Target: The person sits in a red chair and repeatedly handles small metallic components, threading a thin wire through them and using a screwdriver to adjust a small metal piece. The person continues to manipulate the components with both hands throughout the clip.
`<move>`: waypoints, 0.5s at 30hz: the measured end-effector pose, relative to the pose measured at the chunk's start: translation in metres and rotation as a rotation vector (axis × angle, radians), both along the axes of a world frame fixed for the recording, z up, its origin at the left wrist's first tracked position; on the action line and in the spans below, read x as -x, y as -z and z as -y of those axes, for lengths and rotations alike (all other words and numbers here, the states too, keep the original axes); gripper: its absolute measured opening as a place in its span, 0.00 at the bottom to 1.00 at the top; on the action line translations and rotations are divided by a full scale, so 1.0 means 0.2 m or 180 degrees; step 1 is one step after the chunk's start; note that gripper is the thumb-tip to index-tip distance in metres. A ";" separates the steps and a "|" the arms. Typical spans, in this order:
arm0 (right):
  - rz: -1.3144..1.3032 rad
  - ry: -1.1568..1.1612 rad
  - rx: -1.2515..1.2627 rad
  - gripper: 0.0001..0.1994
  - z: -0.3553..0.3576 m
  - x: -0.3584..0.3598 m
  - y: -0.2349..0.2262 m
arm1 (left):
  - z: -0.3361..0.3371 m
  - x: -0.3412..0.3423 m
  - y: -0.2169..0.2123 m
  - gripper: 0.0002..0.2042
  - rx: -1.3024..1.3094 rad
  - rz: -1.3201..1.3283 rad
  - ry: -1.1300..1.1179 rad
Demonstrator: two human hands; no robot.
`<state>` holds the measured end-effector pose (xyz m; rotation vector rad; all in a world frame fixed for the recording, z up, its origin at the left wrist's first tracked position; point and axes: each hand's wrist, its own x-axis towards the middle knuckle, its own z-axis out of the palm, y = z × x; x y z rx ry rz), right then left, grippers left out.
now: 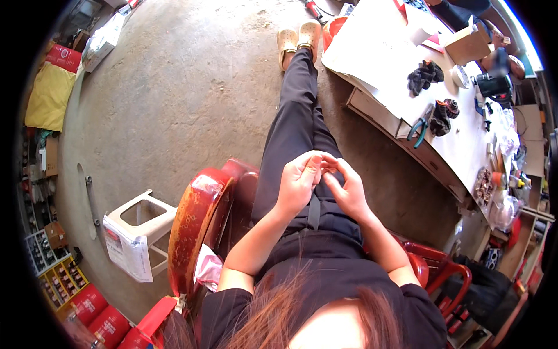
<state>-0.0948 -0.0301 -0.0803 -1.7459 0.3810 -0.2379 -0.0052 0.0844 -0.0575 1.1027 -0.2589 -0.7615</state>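
Note:
My left hand (300, 180) and my right hand (347, 187) meet above my lap, over dark trousers (290, 125). The fingers of both are curled inward and touch at the tips. Whatever they hold between them, if anything, is hidden by the fingers. Just below the hands a dark strap (314, 213) lies along the front of the trousers. My legs stretch out ahead, ending in tan clogs (309, 35).
On the right, a white-topped table (378, 58) carries pliers (419, 125), dark gloves (425, 78) and a cardboard box (468, 45). Another person (462, 10) is partly visible beyond it. A red wooden chair arm (197, 221) and a beige stool (157, 209) stand left.

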 end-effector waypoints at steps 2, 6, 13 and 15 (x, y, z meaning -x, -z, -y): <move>0.0042 -0.0493 0.0210 0.13 0.00 -0.03 -0.08 | 0.00 0.00 0.00 0.17 -0.0182 0.0114 -0.0024; -0.0205 -0.0798 -0.0350 0.07 -0.04 -0.04 -0.06 | 0.00 -0.01 -0.03 0.18 -0.0211 0.0083 -0.0059; 0.0040 -0.0823 0.0140 0.01 0.01 0.00 -0.07 | 0.00 -0.10 0.00 0.18 -0.0289 -0.0075 -0.0234; 0.0035 -0.0699 0.0076 0.02 0.02 0.00 -0.08 | -0.01 -0.15 0.01 0.19 -0.0220 -0.0115 -0.0303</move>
